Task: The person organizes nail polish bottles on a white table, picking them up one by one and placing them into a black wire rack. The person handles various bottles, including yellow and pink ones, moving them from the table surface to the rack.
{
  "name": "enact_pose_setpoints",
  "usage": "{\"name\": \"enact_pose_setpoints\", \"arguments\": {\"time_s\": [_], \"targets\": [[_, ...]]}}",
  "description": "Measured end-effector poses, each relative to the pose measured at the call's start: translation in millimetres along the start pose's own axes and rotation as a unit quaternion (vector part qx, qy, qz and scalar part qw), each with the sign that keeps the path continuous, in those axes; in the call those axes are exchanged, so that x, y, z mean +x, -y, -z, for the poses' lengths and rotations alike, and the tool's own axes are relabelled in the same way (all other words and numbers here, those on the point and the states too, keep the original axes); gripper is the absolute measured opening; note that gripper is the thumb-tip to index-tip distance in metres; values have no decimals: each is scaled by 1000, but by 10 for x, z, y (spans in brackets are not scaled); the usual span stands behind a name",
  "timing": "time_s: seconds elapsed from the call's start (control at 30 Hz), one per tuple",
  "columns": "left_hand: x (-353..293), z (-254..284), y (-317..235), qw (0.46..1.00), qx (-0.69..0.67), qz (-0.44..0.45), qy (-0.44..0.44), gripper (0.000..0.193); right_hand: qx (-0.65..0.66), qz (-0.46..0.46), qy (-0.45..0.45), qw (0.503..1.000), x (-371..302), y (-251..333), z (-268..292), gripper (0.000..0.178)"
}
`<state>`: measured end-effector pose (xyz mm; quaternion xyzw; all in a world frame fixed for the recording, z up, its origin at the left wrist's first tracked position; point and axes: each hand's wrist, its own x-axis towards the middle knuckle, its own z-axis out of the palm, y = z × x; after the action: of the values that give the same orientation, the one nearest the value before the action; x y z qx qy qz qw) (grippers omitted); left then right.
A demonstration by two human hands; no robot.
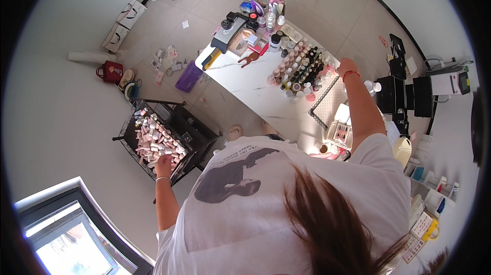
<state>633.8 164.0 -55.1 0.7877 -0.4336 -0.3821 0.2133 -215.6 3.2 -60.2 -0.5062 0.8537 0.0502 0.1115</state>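
My left hand (pixel 163 166) reaches down to the near end of a heap of pink and white small bottles (pixel 152 141), like nail polish bottles, in the top tray of a black cart. Its fingers look drawn together at the bottles; what they grip, if anything, is too small to make out. My right hand (pixel 347 67), with a red band at the wrist, is curled at the right edge of the white table (pixel 245 88). Beside it stand rows of small bottles with dark, pink and pale caps (pixel 302 68). Whatever lies within its fingers is hidden.
A grey-and-black device (pixel 230 32), brush holders (pixel 276 6) and jars crowd the table's far end. A pegboard-like panel (pixel 330 98) lies near my right arm. The black cart (pixel 192 132) stands left of the table. Packets and a purple bag (pixel 189 76) are on the floor.
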Motion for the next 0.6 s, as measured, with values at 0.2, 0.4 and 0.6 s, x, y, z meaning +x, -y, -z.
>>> {"name": "enact_pose_setpoints", "arguments": {"time_s": [0.2, 0.4, 0.6], "targets": [[71, 75, 8, 999, 17, -30, 15, 21, 4, 4, -4, 1000, -72, 23, 71, 27], [95, 105, 74, 1000, 15, -25, 10, 21, -25, 0, -6, 1000, -103, 33, 128, 24], [62, 125, 247, 1000, 5, -11, 6, 21, 2, -14, -2, 1000, -75, 14, 72, 26]]}}
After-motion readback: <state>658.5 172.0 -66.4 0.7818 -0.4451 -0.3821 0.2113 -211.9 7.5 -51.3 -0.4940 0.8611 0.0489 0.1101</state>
